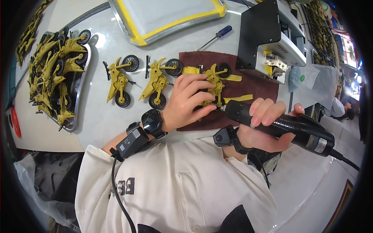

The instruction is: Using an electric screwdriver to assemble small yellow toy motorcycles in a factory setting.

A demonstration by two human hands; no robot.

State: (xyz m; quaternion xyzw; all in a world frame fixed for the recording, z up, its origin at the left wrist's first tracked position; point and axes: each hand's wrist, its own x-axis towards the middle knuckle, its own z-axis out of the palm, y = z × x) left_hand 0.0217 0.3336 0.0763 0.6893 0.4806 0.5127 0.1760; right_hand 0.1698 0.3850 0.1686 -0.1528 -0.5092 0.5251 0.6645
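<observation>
Left fingers [196, 86] partly hide a yellow model motorcycle [215, 81]; the top edge crops a framed panel [167, 15].

White table [97, 130], tray [81, 87] of model motorbikes [54, 73], two loose motorbikes [155, 79], maroon cloth [264, 93], screwdriver [224, 31], taped frame [175, 27]

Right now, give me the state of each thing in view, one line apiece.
Left hand: on one toy motorcycle, grip partly hidden
Right hand: closed around power screwdriver
Power screwdriver: held; running unclear
Two other motorcycles: lying on their sides
Cloth: spread flat
Tray: heaped with motorcycles
Blue-handled screwdriver: lying loose
Black box: on or off unclear
</observation>
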